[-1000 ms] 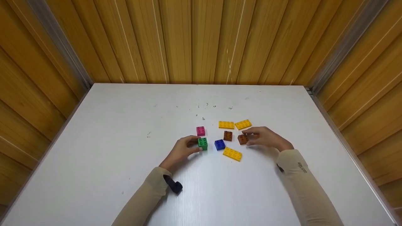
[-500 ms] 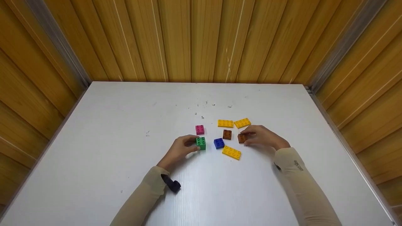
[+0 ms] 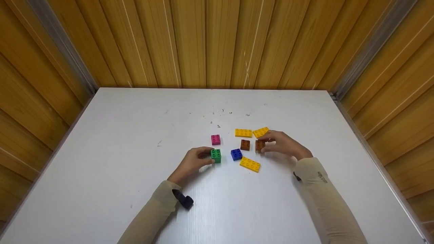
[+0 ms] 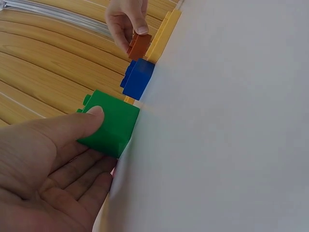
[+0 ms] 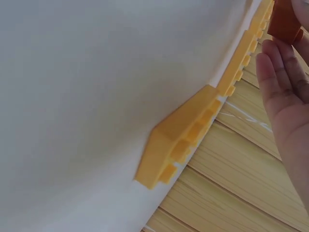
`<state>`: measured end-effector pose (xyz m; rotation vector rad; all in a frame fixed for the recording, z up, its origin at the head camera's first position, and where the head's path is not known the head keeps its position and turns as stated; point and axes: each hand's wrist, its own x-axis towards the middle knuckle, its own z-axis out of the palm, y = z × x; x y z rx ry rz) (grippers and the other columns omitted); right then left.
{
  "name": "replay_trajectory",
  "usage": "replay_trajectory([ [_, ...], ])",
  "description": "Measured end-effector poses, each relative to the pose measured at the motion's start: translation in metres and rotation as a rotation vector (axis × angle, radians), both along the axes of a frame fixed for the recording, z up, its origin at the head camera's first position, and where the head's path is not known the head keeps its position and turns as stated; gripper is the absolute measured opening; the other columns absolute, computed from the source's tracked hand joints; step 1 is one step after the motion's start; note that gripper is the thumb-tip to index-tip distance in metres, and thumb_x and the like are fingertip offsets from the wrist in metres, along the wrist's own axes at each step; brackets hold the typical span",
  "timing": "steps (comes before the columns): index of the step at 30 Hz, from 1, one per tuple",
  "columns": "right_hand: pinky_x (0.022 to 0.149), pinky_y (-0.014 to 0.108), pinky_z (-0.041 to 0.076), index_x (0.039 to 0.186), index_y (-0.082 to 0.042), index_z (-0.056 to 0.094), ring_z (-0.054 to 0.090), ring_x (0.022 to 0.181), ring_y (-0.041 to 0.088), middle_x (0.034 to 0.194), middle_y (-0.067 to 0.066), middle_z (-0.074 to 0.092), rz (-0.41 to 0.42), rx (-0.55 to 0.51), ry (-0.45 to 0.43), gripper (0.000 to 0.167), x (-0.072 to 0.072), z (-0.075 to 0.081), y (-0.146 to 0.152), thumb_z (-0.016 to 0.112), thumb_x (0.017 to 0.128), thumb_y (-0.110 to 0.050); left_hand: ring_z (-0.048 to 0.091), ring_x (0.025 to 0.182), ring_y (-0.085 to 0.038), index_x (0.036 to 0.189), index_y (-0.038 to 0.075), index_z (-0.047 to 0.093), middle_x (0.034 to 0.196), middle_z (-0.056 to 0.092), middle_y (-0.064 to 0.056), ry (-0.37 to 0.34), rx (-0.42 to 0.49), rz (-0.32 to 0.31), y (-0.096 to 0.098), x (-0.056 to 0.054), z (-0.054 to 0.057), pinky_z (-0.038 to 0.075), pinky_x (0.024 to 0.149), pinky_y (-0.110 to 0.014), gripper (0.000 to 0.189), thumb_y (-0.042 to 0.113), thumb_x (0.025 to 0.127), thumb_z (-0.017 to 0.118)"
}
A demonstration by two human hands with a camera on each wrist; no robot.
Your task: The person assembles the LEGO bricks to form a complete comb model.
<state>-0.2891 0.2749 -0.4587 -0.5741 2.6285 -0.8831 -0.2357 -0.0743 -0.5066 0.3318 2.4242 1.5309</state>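
Observation:
My left hand [image 3: 194, 160] pinches a green building block [image 3: 216, 156] between thumb and fingers, low at the table. In the left wrist view the thumb lies on the side of the green block [image 4: 113, 121]. My right hand [image 3: 283, 144] pinches a brown block [image 3: 259, 146] by its sides. The right wrist view shows this brown block [image 5: 285, 21] only in part, at the top right corner. A second brown block [image 3: 245, 145] stands just left of it. Between the hands lies a blue block [image 3: 236, 154], and a pink block [image 3: 215, 139] sits behind the green one.
Two flat yellow blocks [image 3: 243, 133] lie behind the brown ones, the right one partly covered by my right hand. Another yellow block [image 3: 250, 164] lies in front, close to the blue one. Wood-patterned panels [image 3: 190, 44] enclose the white table [image 3: 135, 135] at the back and sides.
The right hand and its brown block have shifted slightly up in the head view, towards the yellow block behind. The left hand keeps its grip on the green block, almost unmoved.

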Motion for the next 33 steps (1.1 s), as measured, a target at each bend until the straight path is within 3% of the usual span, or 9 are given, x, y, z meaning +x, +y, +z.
replay_trajectory([
  [5, 0.108, 0.052, 0.039, 0.128, -0.012, 0.063, 0.05, 0.121, 0.028, 0.128, 0.008, 0.059, 0.01, -0.011, 0.017, 0.053, 0.001, 0.006, -0.008, 0.076, 0.081, -0.033, 0.059, 0.118, -0.022, 0.128, 0.012, 0.061, 0.124, 0.064, -0.004, 0.007, -0.004, -0.006, -0.002, 0.002, 0.001, 0.044, 0.107, -0.04, 0.045, 0.017, 0.086, 0.072],
  [12, 0.099, 0.05, 0.048, 0.122, -0.007, 0.066, 0.056, 0.111, 0.027, 0.12, 0.011, 0.062, 0.143, -0.056, 0.125, 0.045, 0.001, 0.012, -0.022, 0.075, 0.083, -0.025, 0.059, 0.117, -0.022, 0.129, 0.007, 0.06, 0.123, 0.065, -0.007, 0.013, 0.038, -0.034, -0.007, 0.007, 0.001, 0.044, 0.106, -0.04, 0.045, 0.015, 0.086, 0.071],
  [25, 0.098, 0.049, 0.05, 0.123, -0.006, 0.064, 0.061, 0.107, 0.028, 0.116, 0.011, 0.063, 0.197, -0.159, 0.032, 0.042, 0.001, 0.019, -0.053, 0.073, 0.085, -0.021, 0.058, 0.119, -0.024, 0.133, 0.007, 0.056, 0.126, 0.063, -0.009, 0.022, 0.025, -0.03, -0.011, 0.012, -0.001, 0.045, 0.106, -0.041, 0.048, 0.014, 0.087, 0.069],
  [33, 0.095, 0.046, 0.052, 0.124, -0.011, 0.065, 0.061, 0.1, 0.025, 0.115, 0.009, 0.061, 0.232, -0.158, 0.041, 0.039, 0.004, 0.021, -0.073, 0.07, 0.088, -0.024, 0.058, 0.119, -0.023, 0.132, 0.008, 0.056, 0.124, 0.063, -0.007, 0.006, 0.022, -0.004, -0.009, 0.012, -0.002, 0.044, 0.107, -0.041, 0.048, 0.014, 0.087, 0.07],
])
